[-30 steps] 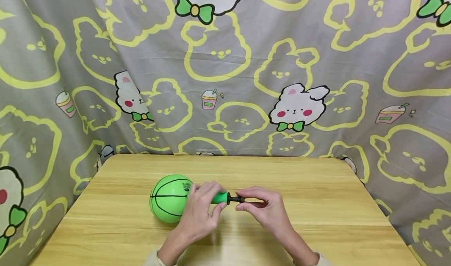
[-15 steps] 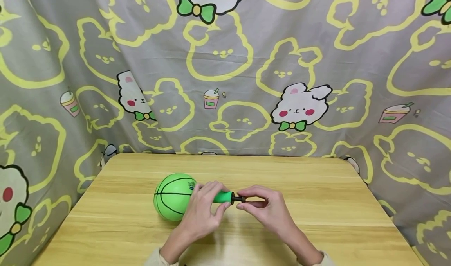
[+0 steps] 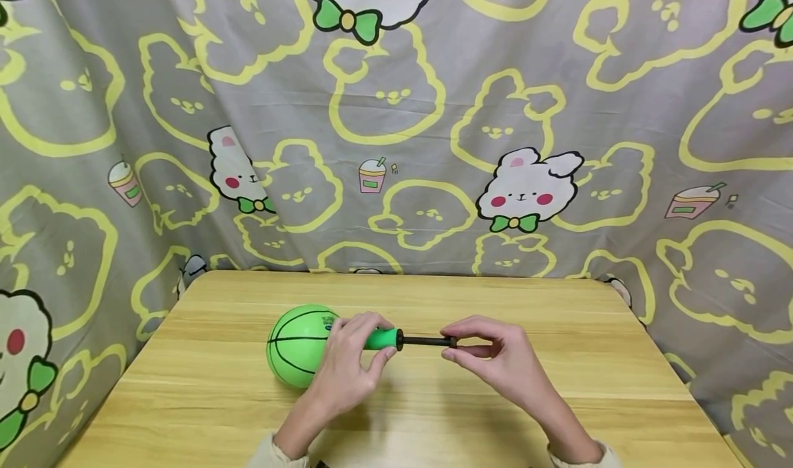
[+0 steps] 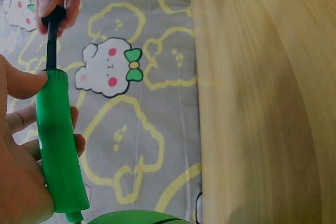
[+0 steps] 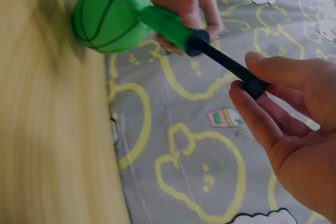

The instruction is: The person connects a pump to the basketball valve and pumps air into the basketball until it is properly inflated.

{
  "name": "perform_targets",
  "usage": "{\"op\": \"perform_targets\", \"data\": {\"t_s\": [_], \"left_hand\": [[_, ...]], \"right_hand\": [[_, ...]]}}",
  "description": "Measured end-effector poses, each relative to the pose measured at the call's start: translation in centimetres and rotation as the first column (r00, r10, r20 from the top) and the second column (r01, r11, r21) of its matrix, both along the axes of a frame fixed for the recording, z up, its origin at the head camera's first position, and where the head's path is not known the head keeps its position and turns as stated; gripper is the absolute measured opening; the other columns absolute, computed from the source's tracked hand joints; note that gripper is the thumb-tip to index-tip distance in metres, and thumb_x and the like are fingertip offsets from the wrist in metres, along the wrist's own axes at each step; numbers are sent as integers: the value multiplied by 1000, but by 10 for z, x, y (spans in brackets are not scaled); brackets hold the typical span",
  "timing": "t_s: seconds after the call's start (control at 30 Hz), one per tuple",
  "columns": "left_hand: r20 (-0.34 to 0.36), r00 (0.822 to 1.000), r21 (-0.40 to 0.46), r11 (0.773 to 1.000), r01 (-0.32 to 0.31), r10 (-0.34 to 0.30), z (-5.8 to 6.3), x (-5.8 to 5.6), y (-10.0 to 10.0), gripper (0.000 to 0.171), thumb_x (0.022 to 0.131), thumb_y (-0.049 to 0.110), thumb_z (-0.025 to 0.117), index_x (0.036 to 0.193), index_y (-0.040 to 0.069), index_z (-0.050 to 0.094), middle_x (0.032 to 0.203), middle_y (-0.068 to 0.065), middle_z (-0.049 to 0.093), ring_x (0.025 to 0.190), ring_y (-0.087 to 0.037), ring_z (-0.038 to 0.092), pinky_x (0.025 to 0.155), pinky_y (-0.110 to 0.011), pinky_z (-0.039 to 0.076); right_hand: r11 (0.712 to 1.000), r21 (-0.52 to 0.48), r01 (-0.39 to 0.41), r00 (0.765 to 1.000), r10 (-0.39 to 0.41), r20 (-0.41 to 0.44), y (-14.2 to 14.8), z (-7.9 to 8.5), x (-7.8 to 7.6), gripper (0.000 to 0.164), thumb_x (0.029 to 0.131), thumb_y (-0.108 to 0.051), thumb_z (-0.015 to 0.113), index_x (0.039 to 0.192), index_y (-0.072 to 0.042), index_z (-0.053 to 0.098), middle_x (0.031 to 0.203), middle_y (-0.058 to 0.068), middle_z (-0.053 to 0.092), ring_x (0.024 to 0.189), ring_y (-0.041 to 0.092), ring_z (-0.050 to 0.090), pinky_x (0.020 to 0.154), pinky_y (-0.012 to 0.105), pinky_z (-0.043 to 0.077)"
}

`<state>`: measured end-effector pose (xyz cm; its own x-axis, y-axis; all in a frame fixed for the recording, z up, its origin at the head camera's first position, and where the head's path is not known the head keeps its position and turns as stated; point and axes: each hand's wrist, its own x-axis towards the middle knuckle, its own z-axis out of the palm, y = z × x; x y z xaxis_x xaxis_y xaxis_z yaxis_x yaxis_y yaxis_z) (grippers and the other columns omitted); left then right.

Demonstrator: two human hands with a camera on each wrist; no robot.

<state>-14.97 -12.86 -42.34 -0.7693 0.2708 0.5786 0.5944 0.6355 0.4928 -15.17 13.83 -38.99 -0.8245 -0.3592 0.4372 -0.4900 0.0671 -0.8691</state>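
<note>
A green ball [image 3: 297, 347] with black basketball lines sits left of my hands in the head view. My left hand [image 3: 350, 358] grips the green barrel of a small hand pump [image 4: 59, 140], whose nozzle end points at the ball; in the left wrist view a thin tip runs down to the ball's edge. Between the thumb and fingers of my right hand [image 3: 504, 358] is the black knob [image 5: 254, 86] at the end of the pump's rod. The black rod [image 3: 427, 341] stands well out of the barrel. My left hand covers the ball's right side in the head view.
Everything is over a light wooden table [image 3: 557, 316]. Behind it and along both sides hangs a grey curtain [image 3: 421, 144] with yellow outlines and white rabbit faces. Beige sleeves show at the bottom edge of the head view.
The rod slid a little into the barrel at first, then came out much farther as my right hand moved right with the knob. My left hand keeps its grip on the barrel.
</note>
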Motion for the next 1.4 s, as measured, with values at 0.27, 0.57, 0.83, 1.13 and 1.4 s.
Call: {"op": "perform_targets", "data": {"t_s": [0.27,0.57,0.83,1.13,1.4], "left_hand": [[-12,1000,7,1000,-24,24,2,-3,-6,25,87,21,77,109,20,65,106,11,67,104,-8,63,93,-44,40],[-27,999,1,1000,-20,20,2,-4,-7,24,89,23,75,110,20,65,106,11,67,105,-9,63,90,-41,40],[-34,999,10,999,-36,36,2,-3,-4,23,88,21,75,108,20,65,104,10,67,103,-8,63,90,-42,40],[-51,998,18,999,-45,46,1,-1,0,23,86,17,75,107,19,65,101,11,66,95,-5,62,87,-41,38],[-61,997,-11,999,-47,46,-1,2,6,25,83,17,76,106,19,65,100,9,67,95,-7,62,88,-43,39]], "right_hand": [[1000,7,-14,1000,14,5,19,8,-2,27,84,2,81,109,-8,76,109,12,73,102,27,71,78,41,59],[999,29,-20,1000,19,7,27,13,-4,28,83,0,82,109,-9,77,108,18,72,100,24,72,77,40,59],[1000,14,-23,1000,23,3,26,12,-4,28,83,3,81,109,-7,77,109,10,74,100,24,72,76,41,59],[997,-69,-17,999,15,-30,12,2,-5,28,81,8,81,108,4,75,107,13,75,97,26,73,75,42,59],[996,-93,11,999,-15,-36,-8,-11,-2,29,81,5,82,109,2,76,106,13,75,97,25,73,74,40,60]]}}
